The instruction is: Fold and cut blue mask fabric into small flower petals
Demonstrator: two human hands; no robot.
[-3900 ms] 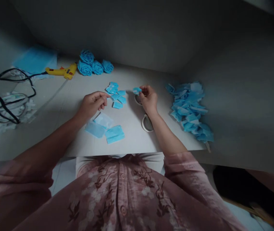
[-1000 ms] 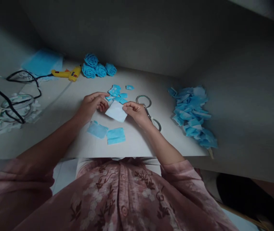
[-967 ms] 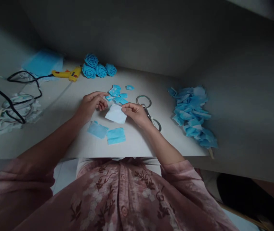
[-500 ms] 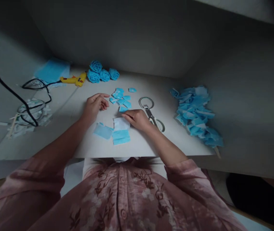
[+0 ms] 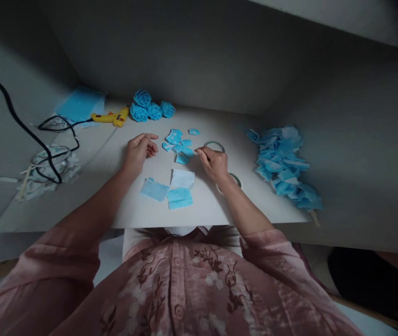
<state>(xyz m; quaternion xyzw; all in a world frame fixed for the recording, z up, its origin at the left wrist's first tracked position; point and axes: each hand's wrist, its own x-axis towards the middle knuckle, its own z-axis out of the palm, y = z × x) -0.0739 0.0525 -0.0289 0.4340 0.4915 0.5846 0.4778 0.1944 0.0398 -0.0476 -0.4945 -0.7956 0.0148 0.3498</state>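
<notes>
Several small cut blue fabric pieces [image 5: 177, 137] lie in a loose group on the white table. My right hand [image 5: 216, 163] is closed in a pinch at their right side, its fingertips at the edge of one blue piece [image 5: 187, 151]. Whether that piece is gripped I cannot tell. To the left of the group, my left hand [image 5: 140, 148] rests with its index finger stretched out and the others loosely curled, holding nothing. Scissors [image 5: 214, 146] lie mostly hidden under my right hand and forearm. Nearer me are a white square [image 5: 182, 178], a blue square [image 5: 180, 198] and a paler blue piece [image 5: 154, 189].
Several blue fabric roses [image 5: 149, 107] stand at the back beside a yellow glue gun [image 5: 115, 117] with a black cord [image 5: 17, 114]. Blue sheets [image 5: 81, 103] and white scraps with a roll [image 5: 53, 161] are at left. A heap of blue fabric [image 5: 282, 163] lies at right.
My right hand has moved up and right, off the white square and over the scissors, to the small blue pieces. My left hand has barely moved. The view has shifted slightly.
</notes>
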